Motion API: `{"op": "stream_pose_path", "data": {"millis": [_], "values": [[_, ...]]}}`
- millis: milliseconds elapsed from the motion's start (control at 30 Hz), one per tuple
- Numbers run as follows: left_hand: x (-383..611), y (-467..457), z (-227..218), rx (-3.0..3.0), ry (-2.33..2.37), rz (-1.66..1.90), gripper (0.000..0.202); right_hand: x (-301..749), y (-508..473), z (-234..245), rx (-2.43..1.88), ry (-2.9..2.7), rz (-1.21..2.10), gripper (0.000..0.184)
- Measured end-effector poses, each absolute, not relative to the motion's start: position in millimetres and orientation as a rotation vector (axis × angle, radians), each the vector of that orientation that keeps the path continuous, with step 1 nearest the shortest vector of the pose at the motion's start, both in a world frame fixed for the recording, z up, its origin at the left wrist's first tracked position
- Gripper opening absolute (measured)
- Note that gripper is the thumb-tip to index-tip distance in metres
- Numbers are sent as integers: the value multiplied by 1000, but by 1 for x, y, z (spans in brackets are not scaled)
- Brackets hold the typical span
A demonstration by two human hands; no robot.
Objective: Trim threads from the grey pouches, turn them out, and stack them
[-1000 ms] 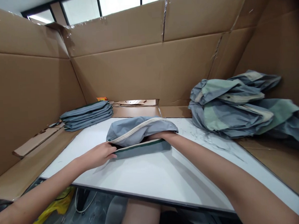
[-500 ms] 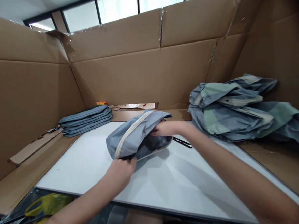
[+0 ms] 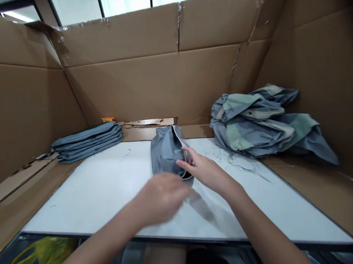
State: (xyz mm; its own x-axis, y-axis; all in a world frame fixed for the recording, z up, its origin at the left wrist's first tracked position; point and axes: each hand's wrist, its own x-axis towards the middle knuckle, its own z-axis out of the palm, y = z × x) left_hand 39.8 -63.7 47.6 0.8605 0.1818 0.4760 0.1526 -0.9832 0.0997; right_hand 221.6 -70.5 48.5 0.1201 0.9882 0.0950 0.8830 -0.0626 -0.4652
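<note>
A grey fabric pouch (image 3: 165, 150) with a cream zipper edge lies on the white board (image 3: 102, 192), turned so its long side runs away from me. My right hand (image 3: 201, 170) grips its near end, fingers curled at the zipper edge. My left hand (image 3: 159, 198) hovers just in front of the pouch, blurred by motion; its fingers do not show clearly and I see nothing in it.
A neat stack of folded grey pouches (image 3: 87, 141) sits at the back left. A loose heap of grey and green pouches (image 3: 262, 122) lies at the back right. Cardboard walls (image 3: 161, 77) enclose the board. A yellow bag (image 3: 40, 256) lies below the near-left edge.
The pouch has been turned from lying crosswise to pointing away from me. My left hand has let go of its end and pulled back. The right hand now grips the near end.
</note>
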Motion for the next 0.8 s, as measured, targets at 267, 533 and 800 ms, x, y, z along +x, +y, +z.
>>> {"op": "stream_pose_path", "data": {"millis": [267,533,800], "values": [[60,38,43,2498,1039,784,57,247,-13,34,-1923,-1424,572,14],[57,32,18,3262,23,1092,30,271,-15,27,-1354,-1112,1251,13],[12,33,17,3183,46,1562,37,255,-62,20,-685,-649,1737,20]]}}
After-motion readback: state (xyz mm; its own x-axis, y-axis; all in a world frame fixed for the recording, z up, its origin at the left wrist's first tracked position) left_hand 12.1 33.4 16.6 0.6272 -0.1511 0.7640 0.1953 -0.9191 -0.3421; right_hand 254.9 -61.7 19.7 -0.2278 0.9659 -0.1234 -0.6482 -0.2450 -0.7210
